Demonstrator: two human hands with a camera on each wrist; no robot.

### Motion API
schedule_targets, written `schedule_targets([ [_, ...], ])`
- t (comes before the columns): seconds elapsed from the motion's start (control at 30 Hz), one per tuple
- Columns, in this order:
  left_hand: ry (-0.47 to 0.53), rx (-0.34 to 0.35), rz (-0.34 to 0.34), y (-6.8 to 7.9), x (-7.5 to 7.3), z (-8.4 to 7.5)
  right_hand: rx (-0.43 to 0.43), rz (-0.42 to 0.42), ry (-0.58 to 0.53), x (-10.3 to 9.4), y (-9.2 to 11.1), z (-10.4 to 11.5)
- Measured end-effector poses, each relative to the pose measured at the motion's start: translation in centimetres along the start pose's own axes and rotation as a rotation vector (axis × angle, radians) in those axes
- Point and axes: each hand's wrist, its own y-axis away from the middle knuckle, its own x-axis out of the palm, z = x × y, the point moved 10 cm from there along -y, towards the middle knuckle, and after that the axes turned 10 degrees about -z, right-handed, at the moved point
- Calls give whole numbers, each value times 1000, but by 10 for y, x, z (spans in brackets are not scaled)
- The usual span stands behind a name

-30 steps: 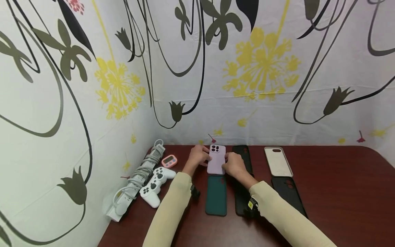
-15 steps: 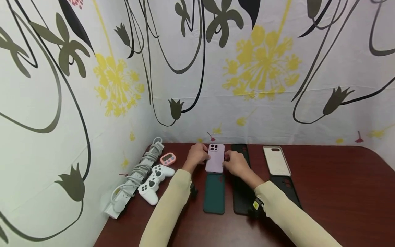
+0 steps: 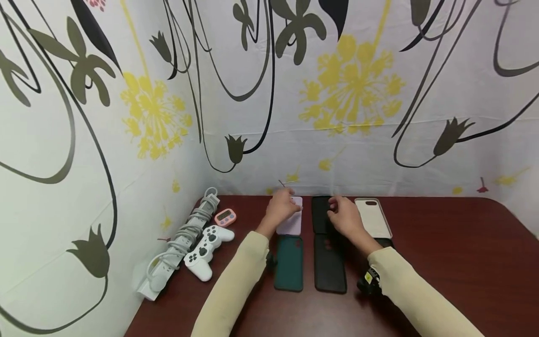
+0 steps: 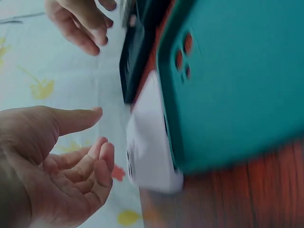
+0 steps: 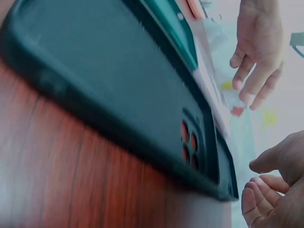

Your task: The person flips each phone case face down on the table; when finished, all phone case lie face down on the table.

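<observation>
My left hand (image 3: pixel 281 208) hovers over the lilac phone (image 3: pixel 290 227), partly hiding it in the head view. The left wrist view shows that hand (image 4: pixel 61 166) with thumb and loosely bent fingers apart, holding nothing, beside the phone (image 4: pixel 152 137). A teal phone case (image 3: pixel 288 264) lies right in front of the phone. My right hand (image 3: pixel 347 217) is over the right edge of the rear black phone case (image 3: pixel 320 213); its fingers (image 5: pixel 259 202) are relaxed and empty. Another black case (image 3: pixel 330 267) with camera cutouts (image 5: pixel 190 147) lies nearer me.
Farther right lies a cream phone case (image 3: pixel 372 217), with a dark case (image 3: pixel 385 242) mostly hidden by my right forearm. On the left are a white game controller (image 3: pixel 208 250), a pink timer (image 3: pixel 225 217) and a cord-wrapped power strip (image 3: pixel 181 245). A patterned cloth (image 3: pixel 261 178) hangs behind the table.
Both hands have come away from the lilac phone's sides. The left rises over it, while the right shifts to the right over the rear black case. The phone stays behind the teal case.
</observation>
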Motion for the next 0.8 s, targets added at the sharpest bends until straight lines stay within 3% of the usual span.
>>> schedule_targets([
  [0.13, 106, 10, 64, 6, 15, -12, 33, 18, 1, -2, 0, -12],
  [0.3, 228, -39, 152, 14, 31, -20, 53, 44, 12, -2, 2, -20],
  [0.43, 207, -33, 178, 17, 39, -25, 92, 118, 4, 1, 7, -23],
  [0.6, 136, -4, 150, 18, 42, -28, 151, 222, -22, 7, 15, -27],
  [0.8, 175, -30, 190, 20, 52, -33, 209, 266, -66, 8, 17, -32],
])
